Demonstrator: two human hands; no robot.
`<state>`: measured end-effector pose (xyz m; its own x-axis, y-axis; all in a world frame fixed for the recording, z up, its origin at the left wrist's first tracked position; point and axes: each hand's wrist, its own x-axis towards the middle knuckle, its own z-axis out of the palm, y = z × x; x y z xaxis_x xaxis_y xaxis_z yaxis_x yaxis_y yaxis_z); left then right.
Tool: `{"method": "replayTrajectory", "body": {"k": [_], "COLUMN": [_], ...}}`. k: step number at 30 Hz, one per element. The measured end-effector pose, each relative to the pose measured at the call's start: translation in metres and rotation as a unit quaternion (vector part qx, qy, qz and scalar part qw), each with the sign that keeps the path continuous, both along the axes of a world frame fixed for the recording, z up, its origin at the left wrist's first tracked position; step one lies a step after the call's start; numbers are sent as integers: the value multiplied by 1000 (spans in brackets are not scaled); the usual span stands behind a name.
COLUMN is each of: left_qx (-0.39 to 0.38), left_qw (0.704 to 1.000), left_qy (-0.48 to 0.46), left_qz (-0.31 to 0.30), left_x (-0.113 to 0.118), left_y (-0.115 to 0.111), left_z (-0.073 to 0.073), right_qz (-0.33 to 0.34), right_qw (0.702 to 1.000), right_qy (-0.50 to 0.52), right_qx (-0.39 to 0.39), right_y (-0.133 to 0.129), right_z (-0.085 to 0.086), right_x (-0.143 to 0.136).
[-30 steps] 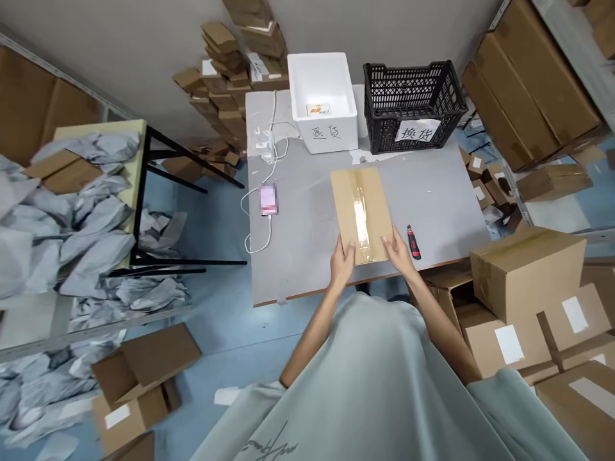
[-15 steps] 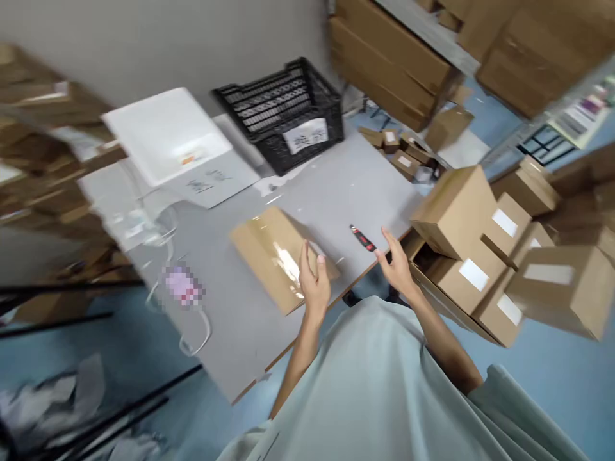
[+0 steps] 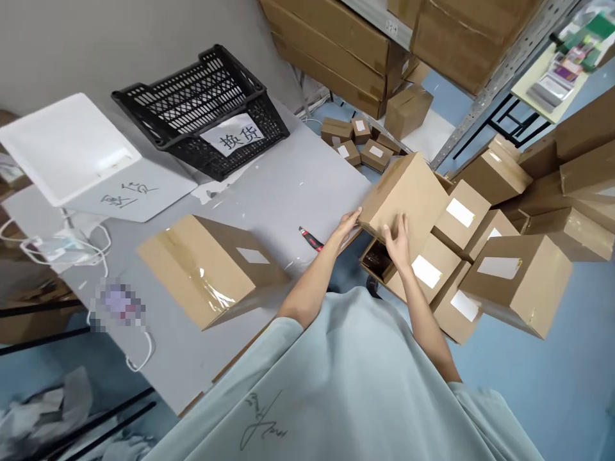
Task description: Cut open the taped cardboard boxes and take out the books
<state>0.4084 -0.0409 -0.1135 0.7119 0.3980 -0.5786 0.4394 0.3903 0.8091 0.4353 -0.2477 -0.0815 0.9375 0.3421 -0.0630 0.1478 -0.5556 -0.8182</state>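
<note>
My left hand (image 3: 346,229) touches the near left corner of a brown cardboard box (image 3: 408,192), which rests on top of other boxes right of the table. My right hand (image 3: 398,243) lies with fingers spread against the near side of that same box. On the grey table (image 3: 269,198), a red and black utility knife (image 3: 310,239) lies near the edge, beside my left forearm. A taped cardboard box (image 3: 206,269) stands on the table to the left.
A black crate (image 3: 202,115) and a white bin (image 3: 72,153) stand at the table's back. Labelled boxes (image 3: 461,214) are packed at the right, beside a metal shelf (image 3: 500,77). A white cable (image 3: 147,358) hangs at the table's left.
The view has turned right. My left hand has moved from beside the taped box to the box on the right, and my right hand has moved onto that box too.
</note>
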Motion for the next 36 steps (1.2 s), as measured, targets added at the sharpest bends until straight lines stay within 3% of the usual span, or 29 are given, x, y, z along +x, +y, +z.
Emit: {"method": "replayTrajectory", "body": {"k": [4,7,9,12,15,18,21,24,27,31,34,36], "left_qx": [-68,-63,-15,85,176,233,262,274,257,226,237,271], "left_qw": [995,988,987,976,946,907,878,869,875,890,893,891], "left_qy": [-74,-139,-157,-154,-134,-110,-78,-53,-19,17,32,24], "left_qz": [8,2,30,125,238,333,393,409,410,396,382,363], "left_x": [-12,-40,-69,-127,-185,-226,-251,-269,-285,-304,-316,-321], "left_y": [-8,-12,-15,-18,-20,-12,10,34,50,62,63,59], "left_z": [12,34,55,89,108,100,75,52,36,21,21,29], "right_qz": [-5,-7,37,154,261,318,338,341,334,299,299,298], "right_qw": [1000,998,994,978,951,929,918,912,913,927,931,934], "right_qy": [0,-9,-26,-51,-39,38,112,160,178,182,177,165], "right_qx": [15,61,96,132,162,184,174,159,151,130,110,104], "right_y": [-9,-25,-29,-16,29,97,166,210,226,228,229,226], "right_z": [11,36,58,86,87,61,26,2,-12,-23,-28,-27], "right_x": [-4,-19,-29,-38,-39,-41,-54,-74,-94,-117,-134,-144]}}
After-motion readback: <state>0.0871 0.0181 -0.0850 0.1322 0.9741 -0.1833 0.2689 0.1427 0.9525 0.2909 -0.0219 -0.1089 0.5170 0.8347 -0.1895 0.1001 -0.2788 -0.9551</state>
